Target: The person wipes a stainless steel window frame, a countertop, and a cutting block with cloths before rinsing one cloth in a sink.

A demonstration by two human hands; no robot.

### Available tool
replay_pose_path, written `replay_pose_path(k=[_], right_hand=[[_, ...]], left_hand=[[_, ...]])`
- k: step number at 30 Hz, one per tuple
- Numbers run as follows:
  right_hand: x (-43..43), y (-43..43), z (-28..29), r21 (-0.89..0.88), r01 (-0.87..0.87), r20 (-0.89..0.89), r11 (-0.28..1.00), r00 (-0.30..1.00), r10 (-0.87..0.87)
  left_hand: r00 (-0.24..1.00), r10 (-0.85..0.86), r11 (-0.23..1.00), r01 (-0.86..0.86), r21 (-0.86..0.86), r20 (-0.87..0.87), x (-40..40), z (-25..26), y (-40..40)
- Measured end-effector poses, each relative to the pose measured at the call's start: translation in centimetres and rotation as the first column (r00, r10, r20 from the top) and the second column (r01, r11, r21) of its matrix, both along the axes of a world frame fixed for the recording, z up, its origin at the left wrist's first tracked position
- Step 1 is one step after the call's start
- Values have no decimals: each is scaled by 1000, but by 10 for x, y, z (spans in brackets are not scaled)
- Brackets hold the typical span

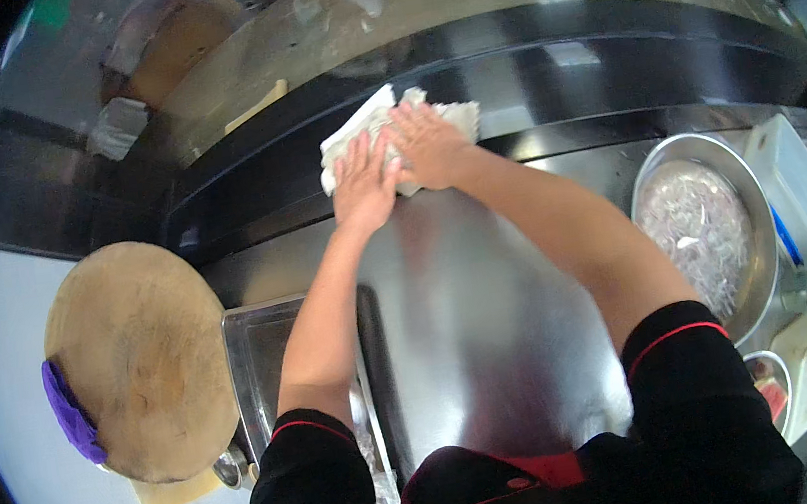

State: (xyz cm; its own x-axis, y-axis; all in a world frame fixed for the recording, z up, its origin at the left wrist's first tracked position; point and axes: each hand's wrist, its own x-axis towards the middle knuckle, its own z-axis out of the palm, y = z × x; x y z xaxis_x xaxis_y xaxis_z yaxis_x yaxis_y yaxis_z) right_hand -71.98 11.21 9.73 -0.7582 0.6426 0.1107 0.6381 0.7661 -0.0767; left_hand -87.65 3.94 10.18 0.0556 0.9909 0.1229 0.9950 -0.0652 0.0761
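Note:
A bunched, off-white cloth [459, 118] lies against the shiny black ledge beyond the steel counter [455, 306]. Flat on its left part rests my left hand [365, 188], fingers stretched out and slightly apart. My right hand [427, 139] lies on the cloth's middle, its fingers pointing up and left, with the thumbs of both hands close together. Neither hand's fingers curl around the cloth. The palms cover part of it.
Left are a round wooden chopping block [145, 359], a purple cloth [72, 413] on its edge and a rectangular metal tray [257, 353]. Right stand a steel basin [762, 246] holding pale shreds in liquid, a translucent plastic container [795, 181] and a small bowl [785, 371].

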Motion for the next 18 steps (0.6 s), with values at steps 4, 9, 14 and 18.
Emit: replay_pose_path(k=[4, 9, 14, 18], right_hand=[[-61, -10, 0, 34, -124, -4, 992, 992, 125], [-43, 5, -13, 33, -164, -87, 986, 982, 166], [66, 1, -12, -44, -15, -159, 999, 987, 8], [151, -12, -1, 99, 89, -64, 991, 995, -83]], left_hand=[[984, 178, 978, -175, -110, 13, -57, 10, -16], [985, 173, 985, -173, -26, -23, -39, -6, 7], [1000, -15, 1000, 14, 12, 13, 64, -19, 30], [984, -176, 980, 172, 97, 30, 145, -18, 17]])
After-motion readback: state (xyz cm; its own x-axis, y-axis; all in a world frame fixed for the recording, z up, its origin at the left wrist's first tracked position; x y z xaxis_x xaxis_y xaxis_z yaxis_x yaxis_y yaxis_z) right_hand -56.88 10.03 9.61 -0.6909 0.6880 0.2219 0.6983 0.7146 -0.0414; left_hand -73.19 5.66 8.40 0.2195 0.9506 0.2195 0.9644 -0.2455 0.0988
